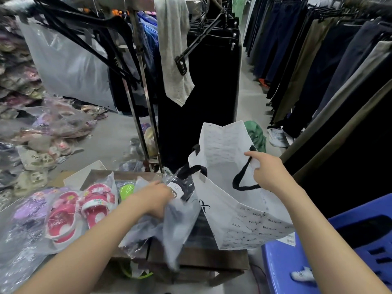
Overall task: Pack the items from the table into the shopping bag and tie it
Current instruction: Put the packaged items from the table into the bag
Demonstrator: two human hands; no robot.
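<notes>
A white shopping bag (235,200) with black handles and printed lettering stands open at the table's right end. My right hand (268,172) grips its near rim by the handle and holds the mouth open. My left hand (156,199) grips a clear plastic packet (169,221) holding a dark folded garment, lifted just left of the bag's mouth. More packed items lie on the brown table (203,259): pink and red sandals in plastic (93,204), purple sandals in plastic (31,211) and a green item (126,190).
A blue plastic stool (331,259) stands at the lower right. A metal clothes rack (146,98) with dark garments rises behind the table. Hanging trousers (331,77) line the right side. Piles of bagged shoes (38,132) cover the floor at left.
</notes>
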